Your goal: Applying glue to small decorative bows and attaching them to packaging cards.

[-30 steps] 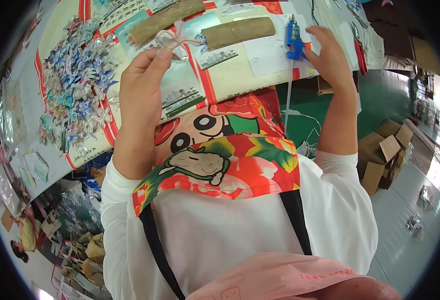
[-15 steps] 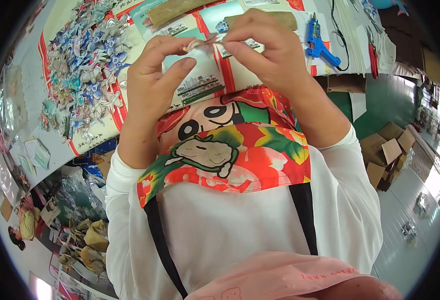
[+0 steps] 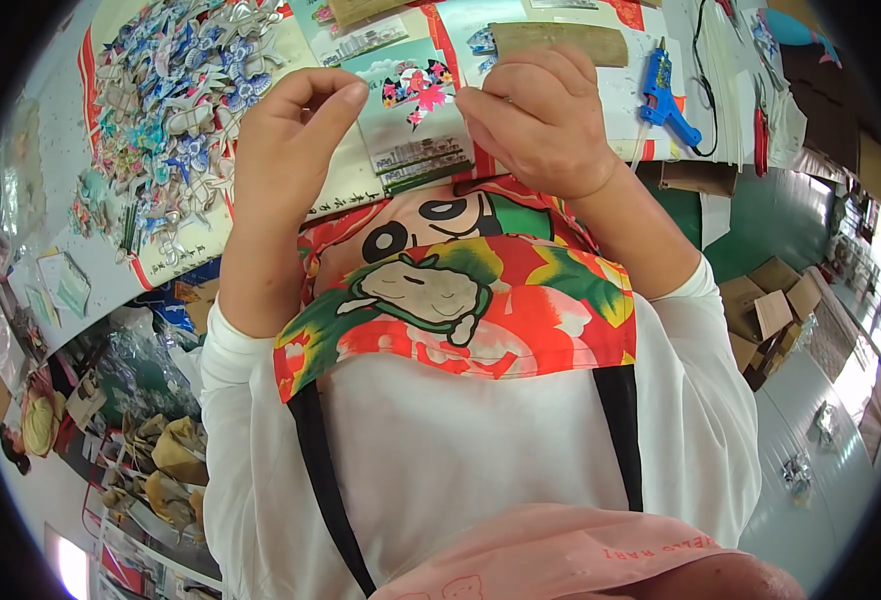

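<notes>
Left hand and right hand above bench near edge, elbows bent. Left: thumb and forefinger close together; right: fingers curled, thumb inward. Can't tell if either grips anything. Pink cutout between them, over card. Glue gun rightward, cutout pile toward left edge.

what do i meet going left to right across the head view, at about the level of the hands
Heap of small pieces, left hand, bright pink piece, right hand, blue glue gun, red-handled tool.
</notes>
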`<action>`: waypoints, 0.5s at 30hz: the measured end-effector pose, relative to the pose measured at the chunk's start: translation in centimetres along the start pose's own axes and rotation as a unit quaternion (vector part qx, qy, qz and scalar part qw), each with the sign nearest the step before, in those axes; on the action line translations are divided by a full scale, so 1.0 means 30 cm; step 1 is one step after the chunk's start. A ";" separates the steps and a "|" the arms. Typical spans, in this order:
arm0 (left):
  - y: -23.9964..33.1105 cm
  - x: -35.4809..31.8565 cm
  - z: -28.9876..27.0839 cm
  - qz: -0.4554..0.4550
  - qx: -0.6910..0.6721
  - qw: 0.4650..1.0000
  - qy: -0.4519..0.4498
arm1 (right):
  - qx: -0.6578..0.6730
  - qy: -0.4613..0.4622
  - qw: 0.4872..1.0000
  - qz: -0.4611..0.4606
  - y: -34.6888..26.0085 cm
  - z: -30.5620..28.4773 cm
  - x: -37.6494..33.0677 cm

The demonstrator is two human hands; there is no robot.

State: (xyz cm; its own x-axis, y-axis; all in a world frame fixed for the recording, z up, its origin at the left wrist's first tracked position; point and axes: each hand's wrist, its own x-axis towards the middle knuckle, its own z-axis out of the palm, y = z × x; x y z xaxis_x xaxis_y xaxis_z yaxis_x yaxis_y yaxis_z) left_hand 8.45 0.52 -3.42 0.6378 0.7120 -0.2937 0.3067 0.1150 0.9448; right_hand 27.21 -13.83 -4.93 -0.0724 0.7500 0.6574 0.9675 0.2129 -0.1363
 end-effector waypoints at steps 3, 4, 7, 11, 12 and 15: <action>-0.008 0.013 0.002 -0.009 0.024 0.999 -0.025 | 0.018 -0.004 1.000 0.001 -0.006 0.007 -0.002; -0.011 0.017 0.002 -0.013 0.036 0.999 -0.038 | 0.026 -0.006 1.000 0.001 -0.008 0.011 -0.003; -0.024 0.025 0.002 -0.016 0.064 0.996 -0.053 | 0.056 -0.022 0.998 0.019 -0.019 0.018 -0.004; -0.058 0.038 -0.004 -0.007 0.110 0.992 -0.053 | 0.123 -0.062 0.988 0.067 -0.028 0.024 -0.013; -0.078 0.045 -0.009 0.036 0.128 0.989 -0.061 | 0.160 -0.077 0.976 0.128 -0.023 0.026 -0.017; -0.131 0.067 -0.025 0.163 0.184 0.966 -0.082 | 0.268 -0.117 0.905 0.308 -0.008 0.044 -0.032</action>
State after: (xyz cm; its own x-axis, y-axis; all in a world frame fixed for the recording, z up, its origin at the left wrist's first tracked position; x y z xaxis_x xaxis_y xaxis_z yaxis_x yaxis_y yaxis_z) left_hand 8.01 2.02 -7.61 0.8368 0.5462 -0.0371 0.2822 -0.3723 0.8842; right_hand 26.72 -13.78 -6.49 0.3301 0.9288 0.1683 0.5901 -0.0639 -0.8048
